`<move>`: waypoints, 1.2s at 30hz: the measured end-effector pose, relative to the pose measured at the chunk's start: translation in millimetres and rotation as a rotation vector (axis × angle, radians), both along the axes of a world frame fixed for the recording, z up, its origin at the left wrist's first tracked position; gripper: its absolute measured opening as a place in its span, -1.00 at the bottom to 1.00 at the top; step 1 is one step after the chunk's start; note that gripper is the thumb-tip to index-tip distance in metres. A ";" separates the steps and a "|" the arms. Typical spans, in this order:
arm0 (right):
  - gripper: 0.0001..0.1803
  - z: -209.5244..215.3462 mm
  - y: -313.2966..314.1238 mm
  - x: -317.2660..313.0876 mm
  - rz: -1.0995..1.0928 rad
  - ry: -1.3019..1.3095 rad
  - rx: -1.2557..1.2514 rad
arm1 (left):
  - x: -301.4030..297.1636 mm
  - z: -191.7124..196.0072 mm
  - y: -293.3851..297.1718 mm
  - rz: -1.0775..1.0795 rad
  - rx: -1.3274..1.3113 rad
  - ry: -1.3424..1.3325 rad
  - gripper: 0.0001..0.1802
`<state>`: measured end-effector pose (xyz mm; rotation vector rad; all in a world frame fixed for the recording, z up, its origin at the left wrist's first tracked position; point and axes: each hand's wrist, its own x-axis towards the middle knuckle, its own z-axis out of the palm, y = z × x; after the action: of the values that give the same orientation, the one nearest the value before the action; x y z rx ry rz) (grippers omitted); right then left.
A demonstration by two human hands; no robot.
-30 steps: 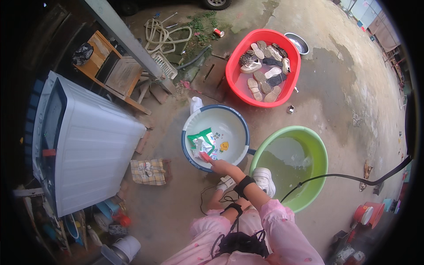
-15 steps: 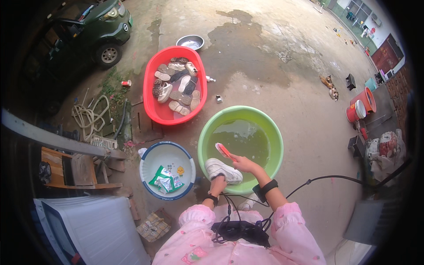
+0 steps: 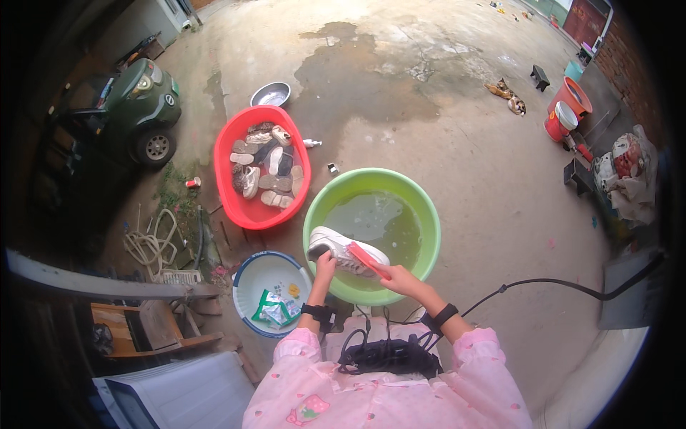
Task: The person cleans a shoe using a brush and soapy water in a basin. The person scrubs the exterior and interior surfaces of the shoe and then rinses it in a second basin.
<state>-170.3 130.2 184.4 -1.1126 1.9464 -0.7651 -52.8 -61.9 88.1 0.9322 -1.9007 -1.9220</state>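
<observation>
A white sneaker [image 3: 327, 239] is held over the near left part of a green basin [image 3: 433, 227], which has murky water in it. My left hand [image 3: 325, 264] grips the shoe at its ankle opening, the fingers partly hidden inside it. In my right hand [image 3: 402, 281] is a red-handled scrub brush [image 3: 366, 259], its head laid against the side of the shoe. Both forearms reach forward from pink sleeves, with black bands at the wrists.
Left of the green basin stands a white basin with a blue rim [image 3: 238, 292], holding green-and-white packets [image 3: 276, 309]. Beyond it, a red tub [image 3: 223, 182] contains several shoes. A metal bowl [image 3: 271, 94] sits behind that. A black cable [image 3: 550, 284] runs off to the right.
The shoe has turned and swung up to the left, and the brush has come down onto its side. My left hand has shifted left and up. The whole view has also shifted.
</observation>
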 end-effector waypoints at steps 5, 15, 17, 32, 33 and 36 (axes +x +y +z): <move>-0.45 30.0 -5.2 10.7 -0.078 -0.042 -0.145 | -11.5 64.1 4.3 -0.015 0.068 0.118 -0.76; -0.49 49.0 -0.1 6.3 -0.119 -0.045 -0.138 | -33.0 77.5 -14.0 -0.039 -0.091 0.181 -0.80; -0.50 49.4 2.0 4.1 -0.142 0.025 -0.164 | -41.0 88.5 -0.2 -0.062 -0.118 0.199 -0.86; -0.52 13.3 1.9 6.3 -0.208 0.032 -0.143 | -42.7 52.8 11.3 -0.199 -0.078 0.123 -0.88; -0.50 0.4 -3.0 7.6 -0.259 0.020 -0.176 | -44.0 48.7 13.4 -0.204 -0.095 0.133 -0.89; -0.49 -40.2 -12.6 16.8 -0.294 0.062 -0.289 | -29.7 33.3 12.3 -0.215 -0.079 0.048 -0.80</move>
<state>-153.5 117.6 144.2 -1.0344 2.1264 -1.2142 -82.5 -49.6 121.3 0.6773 -2.1060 -1.9481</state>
